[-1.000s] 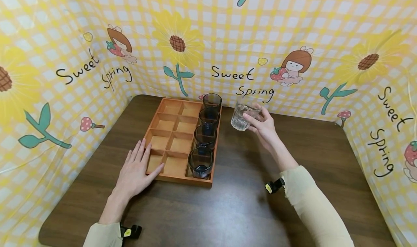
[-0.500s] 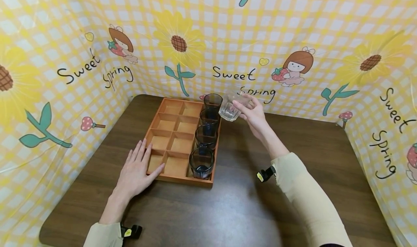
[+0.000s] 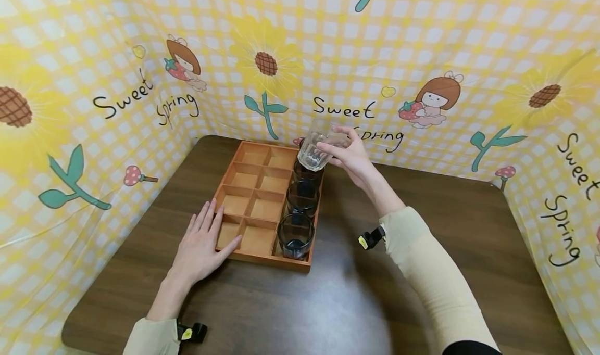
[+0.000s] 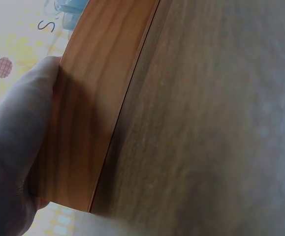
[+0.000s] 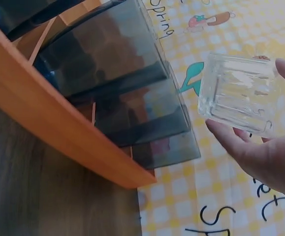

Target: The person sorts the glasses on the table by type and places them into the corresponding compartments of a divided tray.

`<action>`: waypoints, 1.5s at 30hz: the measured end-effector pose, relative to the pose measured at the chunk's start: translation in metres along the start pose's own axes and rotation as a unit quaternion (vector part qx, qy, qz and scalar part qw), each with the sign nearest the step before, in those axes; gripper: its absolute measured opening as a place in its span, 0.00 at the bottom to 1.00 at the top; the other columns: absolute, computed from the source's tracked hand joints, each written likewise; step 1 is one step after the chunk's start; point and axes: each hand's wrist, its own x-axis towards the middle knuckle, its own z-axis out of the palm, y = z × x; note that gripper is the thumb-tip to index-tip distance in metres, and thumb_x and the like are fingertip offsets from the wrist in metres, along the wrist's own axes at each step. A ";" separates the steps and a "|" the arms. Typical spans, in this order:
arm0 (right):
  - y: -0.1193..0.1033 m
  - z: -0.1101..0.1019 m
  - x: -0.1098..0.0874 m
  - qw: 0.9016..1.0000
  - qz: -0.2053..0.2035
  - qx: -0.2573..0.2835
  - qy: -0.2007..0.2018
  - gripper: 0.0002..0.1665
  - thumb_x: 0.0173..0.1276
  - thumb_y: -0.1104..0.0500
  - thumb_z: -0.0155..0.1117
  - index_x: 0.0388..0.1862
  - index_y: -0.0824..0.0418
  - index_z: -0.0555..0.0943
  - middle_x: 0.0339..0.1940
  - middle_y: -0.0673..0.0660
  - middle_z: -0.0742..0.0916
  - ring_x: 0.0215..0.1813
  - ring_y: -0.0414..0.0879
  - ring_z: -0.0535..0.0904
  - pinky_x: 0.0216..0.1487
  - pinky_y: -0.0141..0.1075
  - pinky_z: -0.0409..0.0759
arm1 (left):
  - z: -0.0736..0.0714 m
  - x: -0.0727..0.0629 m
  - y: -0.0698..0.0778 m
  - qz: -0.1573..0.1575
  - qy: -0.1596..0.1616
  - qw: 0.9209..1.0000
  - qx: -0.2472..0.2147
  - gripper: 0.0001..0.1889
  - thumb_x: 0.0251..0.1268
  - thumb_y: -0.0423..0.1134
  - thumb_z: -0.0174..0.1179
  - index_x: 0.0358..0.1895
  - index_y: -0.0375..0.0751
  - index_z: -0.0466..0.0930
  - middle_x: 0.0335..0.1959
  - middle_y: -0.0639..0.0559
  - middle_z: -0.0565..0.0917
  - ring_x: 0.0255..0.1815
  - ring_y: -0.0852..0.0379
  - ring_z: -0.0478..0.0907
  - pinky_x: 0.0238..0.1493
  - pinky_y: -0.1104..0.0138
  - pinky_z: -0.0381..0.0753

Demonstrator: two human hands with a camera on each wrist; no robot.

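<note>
My right hand (image 3: 352,160) pinches a clear drinking glass (image 3: 313,156) between thumb and fingers. The glass is tilted and held above the back end of the right column of a wooden compartment tray (image 3: 262,260). In that column stand several dark-tinted glasses (image 3: 296,235); the held glass partly hides the rearmost ones in the head view. In the right wrist view the clear glass (image 5: 238,93) is apart from the dark glasses (image 5: 108,49). My left hand (image 3: 200,245) rests with straight fingers on the tray's front left corner, its thumb along the front edge.
The tray's left and middle columns show bare wooden compartments (image 3: 260,204). It stands on a dark wood-grain table (image 3: 422,240). A yellow checked cloth (image 3: 300,48) with printed flowers and lettering hangs close behind the table and along its sides.
My right hand has carried the clear glass leftward and slightly up, from beside the tray to above its right column, tilting it more. The left hand stays on the tray; the head view shifted slightly.
</note>
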 end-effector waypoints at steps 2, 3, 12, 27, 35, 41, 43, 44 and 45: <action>0.000 0.006 0.004 1.000 -0.002 -0.006 0.007 0.43 0.77 0.63 0.72 0.82 0.62 0.60 0.50 0.49 0.88 0.49 0.40 0.89 0.68 0.45 0.82 | 0.000 -0.001 0.000 0.000 0.003 1.000 0.001 0.53 0.80 0.69 0.57 0.91 0.37 0.47 0.94 0.36 0.44 0.95 0.35 0.43 0.91 0.35 0.47; 0.000 0.009 0.006 1.000 -0.005 -0.012 0.012 0.41 0.77 0.62 0.72 0.80 0.61 0.61 0.51 0.49 0.88 0.49 0.40 0.88 0.68 0.43 0.82 | 0.000 -0.001 -0.001 0.001 0.005 1.000 0.002 0.53 0.80 0.69 0.57 0.91 0.37 0.48 0.94 0.36 0.45 0.95 0.35 0.43 0.91 0.35 0.47; 0.008 0.026 0.025 0.998 -0.017 -0.047 0.041 0.48 0.72 0.60 0.78 0.83 0.60 0.61 0.62 0.58 0.85 0.54 0.42 0.85 0.55 0.34 0.82 | -0.001 -0.001 -0.002 0.002 0.007 1.000 0.005 0.53 0.79 0.68 0.58 0.90 0.35 0.50 0.94 0.36 0.45 0.95 0.35 0.44 0.91 0.35 0.49; 0.020 0.059 0.049 0.990 -0.052 -0.125 0.041 0.51 0.70 0.56 0.82 0.85 0.63 0.66 0.69 0.67 0.87 0.63 0.50 0.86 0.52 0.29 0.83 | 0.002 -0.007 -0.004 0.002 0.021 1.000 0.011 0.53 0.78 0.66 0.61 0.90 0.34 0.53 0.93 0.34 0.48 0.94 0.34 0.46 0.89 0.34 0.51; 0.034 0.069 0.061 0.971 -0.104 -0.216 -0.002 0.54 0.68 0.60 0.82 0.84 0.64 0.58 0.74 0.67 0.80 0.70 0.61 0.82 0.64 0.48 0.84 | 0.000 -0.004 -0.006 -0.005 0.017 1.000 0.017 0.53 0.77 0.67 0.61 0.90 0.34 0.53 0.93 0.36 0.46 0.95 0.35 0.44 0.91 0.35 0.50; 0.045 0.071 0.066 0.946 -0.139 -0.292 -0.028 0.53 0.67 0.59 0.84 0.82 0.60 0.61 0.76 0.64 0.79 0.70 0.60 0.82 0.53 0.45 0.83 | -0.001 -0.003 -0.004 -0.003 0.015 1.000 0.016 0.53 0.77 0.67 0.61 0.90 0.35 0.52 0.94 0.36 0.46 0.95 0.35 0.44 0.91 0.36 0.50; 0.047 0.071 0.067 0.942 -0.140 -0.304 -0.028 0.53 0.67 0.60 0.84 0.82 0.59 0.61 0.77 0.64 0.79 0.70 0.60 0.82 0.51 0.45 0.82 | -0.001 -0.003 -0.003 -0.003 0.013 1.000 0.016 0.53 0.77 0.67 0.60 0.90 0.35 0.52 0.94 0.37 0.46 0.95 0.35 0.44 0.91 0.36 0.49; 0.048 0.071 0.069 0.939 -0.142 -0.311 -0.027 0.53 0.66 0.60 0.84 0.82 0.59 0.61 0.76 0.64 0.79 0.70 0.61 0.82 0.52 0.46 0.83 | -0.001 -0.003 -0.002 -0.004 0.013 1.000 0.016 0.53 0.78 0.67 0.60 0.90 0.35 0.52 0.94 0.37 0.46 0.95 0.36 0.44 0.91 0.36 0.49; 0.048 0.072 0.070 0.935 -0.143 -0.322 -0.026 0.53 0.66 0.60 0.84 0.82 0.59 0.62 0.76 0.65 0.79 0.69 0.61 0.82 0.53 0.47 0.84 | -0.001 -0.004 -0.002 -0.003 0.015 1.000 0.016 0.53 0.77 0.67 0.60 0.90 0.35 0.52 0.94 0.37 0.46 0.95 0.35 0.45 0.91 0.36 0.49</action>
